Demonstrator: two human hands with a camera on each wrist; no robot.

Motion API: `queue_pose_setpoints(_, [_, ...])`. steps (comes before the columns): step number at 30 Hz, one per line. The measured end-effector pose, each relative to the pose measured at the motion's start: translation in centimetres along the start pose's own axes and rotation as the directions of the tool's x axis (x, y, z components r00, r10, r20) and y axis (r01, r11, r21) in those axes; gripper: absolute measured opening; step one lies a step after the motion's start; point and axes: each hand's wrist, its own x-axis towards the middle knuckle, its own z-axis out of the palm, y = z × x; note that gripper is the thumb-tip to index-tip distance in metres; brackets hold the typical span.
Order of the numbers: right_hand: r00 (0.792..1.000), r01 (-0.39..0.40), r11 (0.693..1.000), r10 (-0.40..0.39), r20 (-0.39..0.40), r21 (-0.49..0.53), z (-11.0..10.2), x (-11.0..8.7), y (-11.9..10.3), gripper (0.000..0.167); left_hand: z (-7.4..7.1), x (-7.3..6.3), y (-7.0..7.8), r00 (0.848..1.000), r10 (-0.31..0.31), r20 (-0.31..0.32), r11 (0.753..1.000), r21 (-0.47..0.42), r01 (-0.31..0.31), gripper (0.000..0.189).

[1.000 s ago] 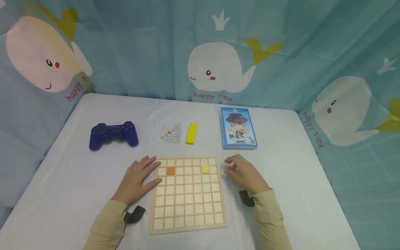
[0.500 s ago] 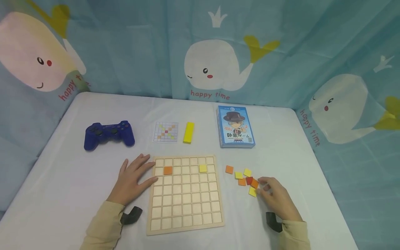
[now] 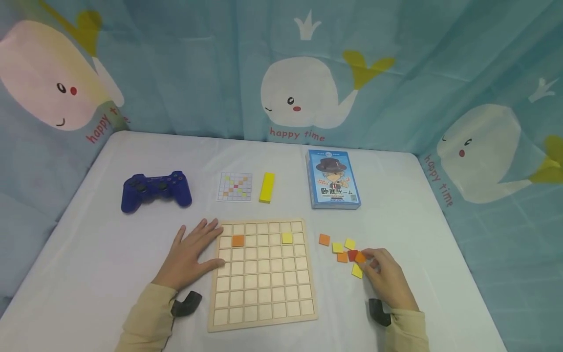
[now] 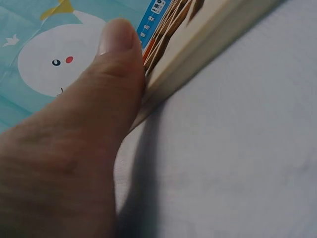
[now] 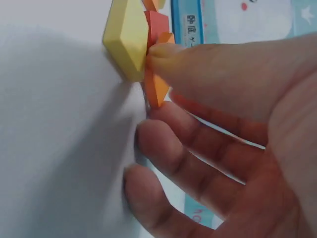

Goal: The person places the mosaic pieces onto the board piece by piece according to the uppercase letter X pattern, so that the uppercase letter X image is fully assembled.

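Note:
My left hand (image 3: 189,256) rests at the left edge of the wooden grid board (image 3: 264,323), fingers straight and spread, thumb on the rim. On the board sit one orange tile (image 3: 238,240) and one yellow tile (image 3: 287,238), both in the second row from the far side. My right hand (image 3: 387,276), right of the board, pinches another orange tile (image 5: 157,88) between thumb and forefinger. Close by that tile are a red tile (image 3: 352,255) and a yellow tile (image 5: 124,42). A few more orange and yellow tiles lie loosely around them.
Behind the board lie a printed pattern card (image 3: 235,187) and a yellow block (image 3: 267,187). A blue game controller (image 3: 156,190) lies at the back left, a blue game box (image 3: 333,180) at the back right. A whale-print curtain (image 3: 211,88) hangs behind the table.
My right hand has moved right and nearer from the board's edge to the loose tiles, which now show, and pinches an orange one. The left hand stays at the board's edge.

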Motion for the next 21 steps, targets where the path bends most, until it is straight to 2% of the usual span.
queue_pose_setpoints(4, [1.000,0.020,1.000,-0.020,-0.016,0.019,-0.1,0.2,-0.2,0.036,-0.2,0.0,0.2,1.000,0.015,0.007,1.000,-0.002,-0.015,0.075])
queue_pose_setpoints(7, [0.993,0.111,0.992,-0.109,-0.046,0.051,-0.4,0.6,-1.0,0.036,-0.3,0.1,0.2,1.000,0.004,0.014,1.000,-0.006,-0.004,0.074])
queue_pose_setpoints(9, [0.980,0.194,0.978,-0.189,-0.068,0.072,-0.8,1.0,-1.9,0.033,-0.3,0.1,0.2,1.000,-0.001,0.014,1.000,-0.010,0.001,0.073])
queue_pose_setpoints(12, [0.952,0.303,0.949,-0.297,-0.080,0.085,-1.2,1.7,-3.5,0.028,-0.3,0.0,0.2,1.000,-0.003,0.015,1.000,-0.015,0.003,0.072])
queue_pose_setpoints(16, [0.911,0.412,0.905,-0.410,-0.043,0.110,-1.3,2.6,-6.0,0.022,-0.2,0.0,0.2,1.000,-0.003,0.014,1.000,-0.019,0.003,0.072])
queue_pose_setpoints(20, [0.841,0.541,0.838,-0.541,-0.020,0.076,-0.9,3.2,-9.0,0.019,-0.2,0.0,0.2,1.000,-0.005,0.016,1.000,-0.015,0.005,0.072])
queue_pose_setpoints(21, [0.817,0.576,0.815,-0.576,-0.016,0.063,-0.7,3.2,-9.7,0.019,-0.2,0.0,0.2,1.000,-0.005,0.017,1.000,-0.013,0.006,0.073])
